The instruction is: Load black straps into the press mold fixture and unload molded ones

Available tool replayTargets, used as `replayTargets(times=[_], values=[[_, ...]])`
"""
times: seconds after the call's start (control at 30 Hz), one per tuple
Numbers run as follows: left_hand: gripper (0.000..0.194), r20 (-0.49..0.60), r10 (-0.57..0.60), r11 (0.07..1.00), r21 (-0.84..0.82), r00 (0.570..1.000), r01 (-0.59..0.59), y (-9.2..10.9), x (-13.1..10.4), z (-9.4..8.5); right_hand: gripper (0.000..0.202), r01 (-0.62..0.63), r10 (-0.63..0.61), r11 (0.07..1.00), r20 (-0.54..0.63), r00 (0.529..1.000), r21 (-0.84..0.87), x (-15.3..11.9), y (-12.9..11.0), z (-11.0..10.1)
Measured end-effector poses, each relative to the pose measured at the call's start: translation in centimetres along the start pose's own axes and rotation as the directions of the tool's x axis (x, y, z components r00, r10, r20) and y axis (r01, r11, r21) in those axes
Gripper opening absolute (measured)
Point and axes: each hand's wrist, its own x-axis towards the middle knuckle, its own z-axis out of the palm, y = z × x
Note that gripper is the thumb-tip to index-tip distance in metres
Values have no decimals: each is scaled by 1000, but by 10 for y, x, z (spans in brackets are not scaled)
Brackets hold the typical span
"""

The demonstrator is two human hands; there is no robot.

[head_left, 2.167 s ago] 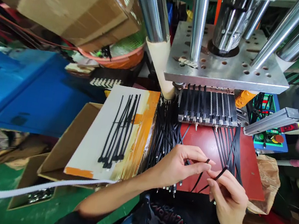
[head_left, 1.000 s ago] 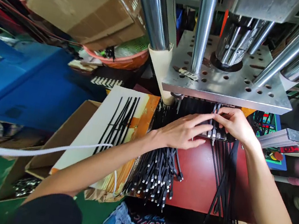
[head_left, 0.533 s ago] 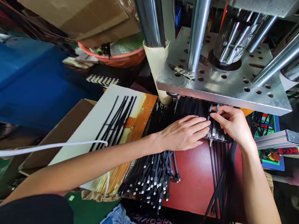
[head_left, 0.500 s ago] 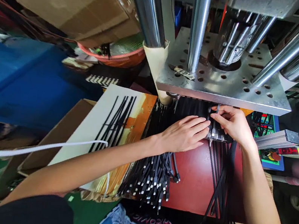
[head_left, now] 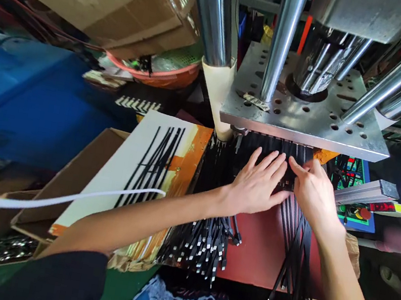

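My left hand [head_left: 258,184] lies with fingers stretched and spread, palm down, over the dark metal fixture [head_left: 287,183] below the press plate. Close beside it, my right hand [head_left: 314,192] has its fingers curled, one fingertip at the black cables in the fixture; whatever it grips is hidden. Several black cables [head_left: 289,226] run out of the fixture toward me over the red board [head_left: 250,255]. Left of them lies a thick bundle of black cables with silver-tipped plugs [head_left: 208,243].
The steel press plate [head_left: 304,129] hangs just above my fingers, between shiny columns [head_left: 286,41]. A white board [head_left: 111,176] with black cables stands left, crossed by a white cord [head_left: 61,199]. Right are a metal bar [head_left: 366,192] and a control panel [head_left: 364,172].
My right hand has turned from pinching a cable upright to a curled pose lower at the fixture. My left hand has slid slightly right and spread its fingers. The view has shifted a little.
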Motion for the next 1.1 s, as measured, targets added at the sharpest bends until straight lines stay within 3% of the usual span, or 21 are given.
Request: replayTargets(times=[0.17,0.47,0.57,0.67,0.73,0.8,0.9,0.97,1.03,1.1], values=[[59,-10,-69,998,-6,998,69,-20,42,-3,55,-64,67,992,28,997,-108,47,1,9],[41,-3,-84,996,-24,996,84,-47,90,-1,51,-155,155,988,51,987,-19,102,10,8],[39,-80,-31,993,-112,996,22,-44,72,-10,46,-164,164,986,13,986,12,68,-5,-2],[38,-205,-34,942,-332,978,-37,-23,3,-33,37,-175,183,981,-97,978,86,-16,-52,-2],[28,-89,-157,816,-573,984,79,-5,-60,-50,22,-103,98,981,35,995,167,-74,-90,11],[22,184,-226,609,-740,957,286,12,-121,-62,13,-126,78,969,219,973,211,-116,-121,29],[38,583,-147,213,-770,799,601,36,-186,-58,14,-217,101,913,322,941,346,-144,-136,45],[64,707,-16,-67,-707,707,704,55,-207,-41,17,-294,138,803,318,938,518,-160,-128,36],[76,717,9,-382,-641,697,665,75,-209,-21,24,-379,136,625,383,914,682,-186,-116,17],[64,700,-115,-640,-595,705,486,92,-198,-2,30,-487,69,446,514,855,751,-224,-108,-2]])
